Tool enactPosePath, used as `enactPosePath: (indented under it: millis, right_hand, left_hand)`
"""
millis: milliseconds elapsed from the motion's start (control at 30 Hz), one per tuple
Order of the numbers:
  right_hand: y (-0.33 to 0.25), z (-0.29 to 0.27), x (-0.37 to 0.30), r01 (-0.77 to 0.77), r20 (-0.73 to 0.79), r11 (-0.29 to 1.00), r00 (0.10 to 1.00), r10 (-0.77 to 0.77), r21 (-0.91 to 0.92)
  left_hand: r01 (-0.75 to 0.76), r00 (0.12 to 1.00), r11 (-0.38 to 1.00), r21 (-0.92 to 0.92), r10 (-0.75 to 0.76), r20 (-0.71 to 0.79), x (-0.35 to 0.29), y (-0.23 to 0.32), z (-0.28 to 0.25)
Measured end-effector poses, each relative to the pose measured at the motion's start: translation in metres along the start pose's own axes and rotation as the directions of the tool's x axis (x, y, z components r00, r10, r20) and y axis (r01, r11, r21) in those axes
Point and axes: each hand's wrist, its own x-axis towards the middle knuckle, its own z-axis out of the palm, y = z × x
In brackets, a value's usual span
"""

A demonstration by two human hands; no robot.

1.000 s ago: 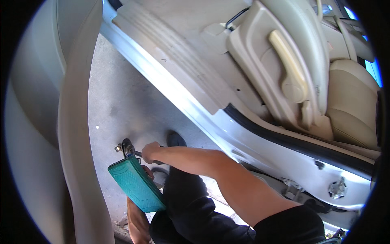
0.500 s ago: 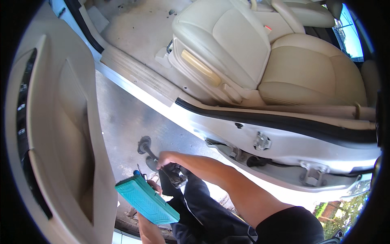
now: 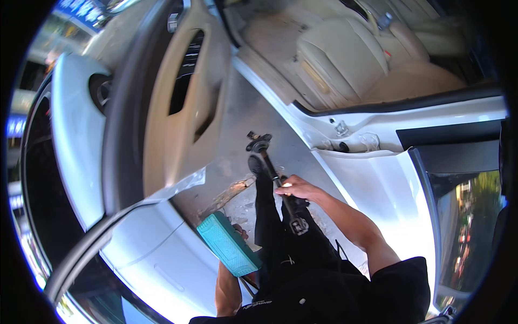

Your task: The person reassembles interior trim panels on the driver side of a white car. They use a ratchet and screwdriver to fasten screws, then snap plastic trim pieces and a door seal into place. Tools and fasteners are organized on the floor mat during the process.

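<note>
My right hand (image 3: pixel 295 188) is closed around the middle of a long dark rod-like part (image 3: pixel 271 168). It has a wide, round flange at its far end and a metal fitting at its near end, which hangs in front of my legs. I cannot tell exactly what kind of part it is. On the left, my left hand (image 3: pixel 240 231) grips a teal rectangular plastic case (image 3: pixel 229 245) by its right side. The case hides much of that hand and my wrist. Something thin and dark shows beneath the case's lower end.
An open beige door panel (image 3: pixel 181 102) stands on the left, beside the car's white sill (image 3: pixel 275 102) and beige seat (image 3: pixel 345 54). Another white car (image 3: pixel 75 140) is at far left. Broken paving (image 3: pixel 229 194) lies by my foot, with grey ground beyond it.
My view has swung back and left from the car interior, so the door and seat look farther off and another car shows. Both hands still hold the same things.
</note>
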Motion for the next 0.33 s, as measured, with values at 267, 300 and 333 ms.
enactPosePath:
  millis: [267, 300, 333]
  right_hand:
    - [-0.180, -0.001, -0.141, 0.421, 0.296, 0.760, 0.904, -0.308, -0.495]
    - [-0.201, 0.000, -0.154, 0.420, 0.380, 0.780, 0.890, -0.253, -0.464]
    - [-0.221, 0.005, -0.165, 0.457, 0.472, 0.774, 0.850, -0.234, -0.438]
  left_hand:
    - [-0.329, 0.944, 0.944, -0.014, 0.329, -0.025, -0.159, 0.035, -0.029]
    - [-0.394, 0.916, 0.916, -0.071, 0.398, 0.053, -0.165, 0.039, -0.035]
    - [-0.419, 0.905, 0.903, -0.090, 0.424, 0.043, -0.179, 0.037, -0.039]
